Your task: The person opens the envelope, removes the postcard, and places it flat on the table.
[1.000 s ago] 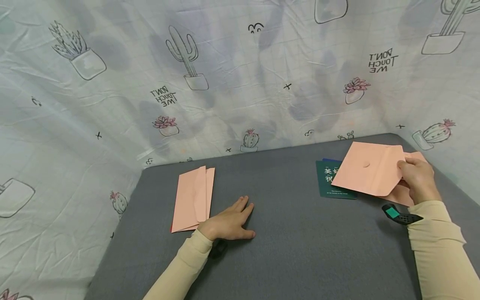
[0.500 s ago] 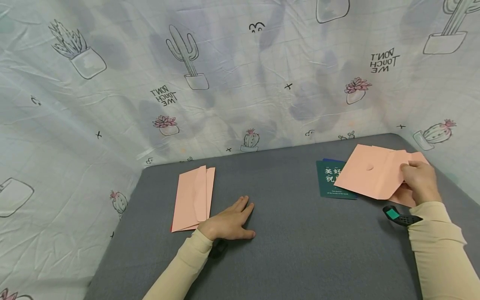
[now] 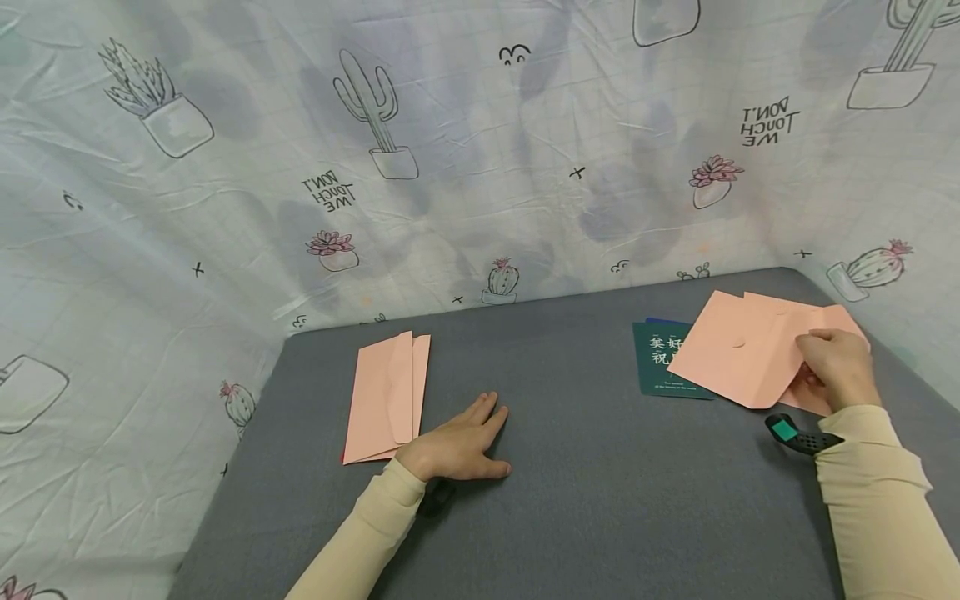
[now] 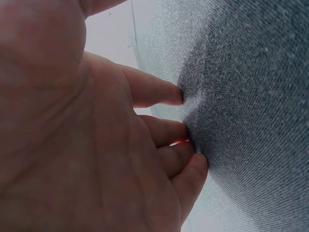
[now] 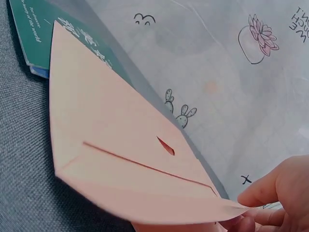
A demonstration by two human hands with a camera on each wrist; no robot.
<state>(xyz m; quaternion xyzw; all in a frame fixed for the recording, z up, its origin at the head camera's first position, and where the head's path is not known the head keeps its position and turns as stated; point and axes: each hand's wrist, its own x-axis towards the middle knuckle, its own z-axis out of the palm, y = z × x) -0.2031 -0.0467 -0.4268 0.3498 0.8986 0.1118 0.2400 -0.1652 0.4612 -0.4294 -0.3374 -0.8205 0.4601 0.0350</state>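
At the table's right side, my right hand (image 3: 838,365) pinches the flap edge of a pink envelope (image 3: 723,354) between thumb and fingers. In the right wrist view the flap (image 5: 145,200) bends up toward the thumb, and a small slit shows in the envelope's body. Another pink envelope (image 3: 806,392) lies beneath it. The held envelope overlaps a dark green card (image 3: 660,379) with white lettering. My left hand (image 3: 456,440) rests palm down with fingers spread, and its fingertips (image 4: 195,166) touch the grey cloth in the left wrist view.
Left of my left hand lies a stack of pink envelopes (image 3: 378,392), a bit of red at its lower corner. A blue card (image 3: 663,320) peeks out behind the green one. Patterned cloth (image 3: 450,125) hangs along the back and sides of the grey table (image 3: 570,517).
The held envelope has come down slightly and shifted right, uncovering more of the green card and the envelope underneath. My right hand moved a little with it; the left hand stayed put.
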